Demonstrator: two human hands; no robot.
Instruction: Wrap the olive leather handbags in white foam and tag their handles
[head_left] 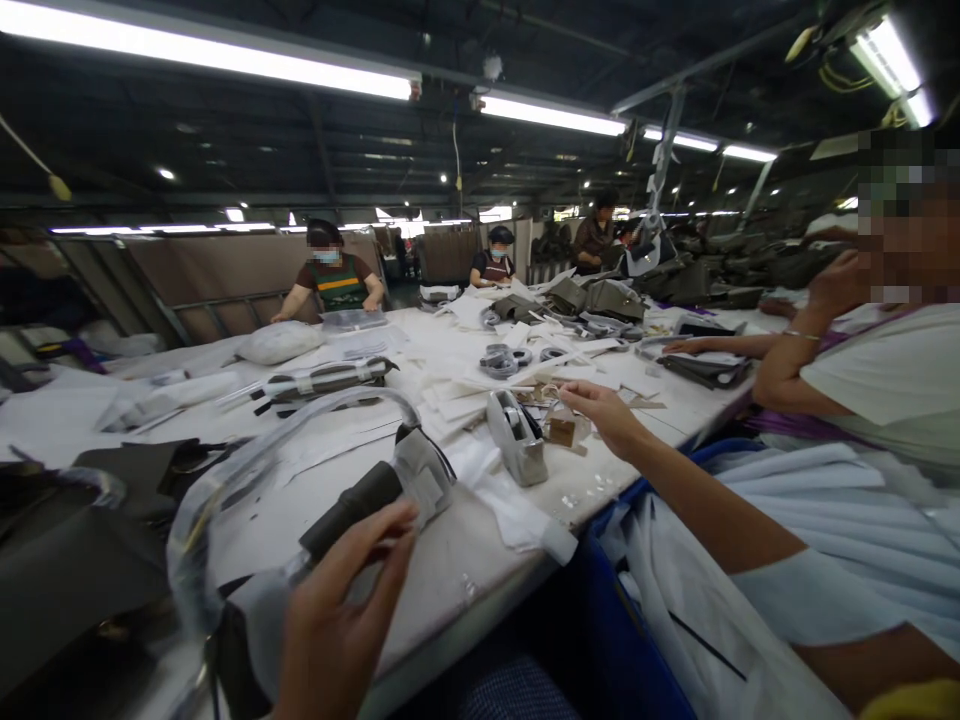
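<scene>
My left hand [349, 605] is raised at the bottom centre, thumb and fingertips brought together in a pinch; whatever lies between them is too small or hidden to make out. Just behind it lies a dark grey-green bag [352, 510], its long curved handle [196, 520] wrapped in clear plastic. My right hand [604, 412] reaches over the table and pinches a thin white string [551, 392]. Below those fingertips is a small clear packet [562, 428] with a brown piece inside. Left of it stands a grey tape dispenser [517, 440].
White paper sheets [461, 400], wrapped straps [501, 360] and another bag [322, 385] cover the long table [450, 590]. Beside its right edge is a blue bin [630, 640] holding white sheeting. A co-worker [870, 370] sits at the right; other people [341, 285] work across the table.
</scene>
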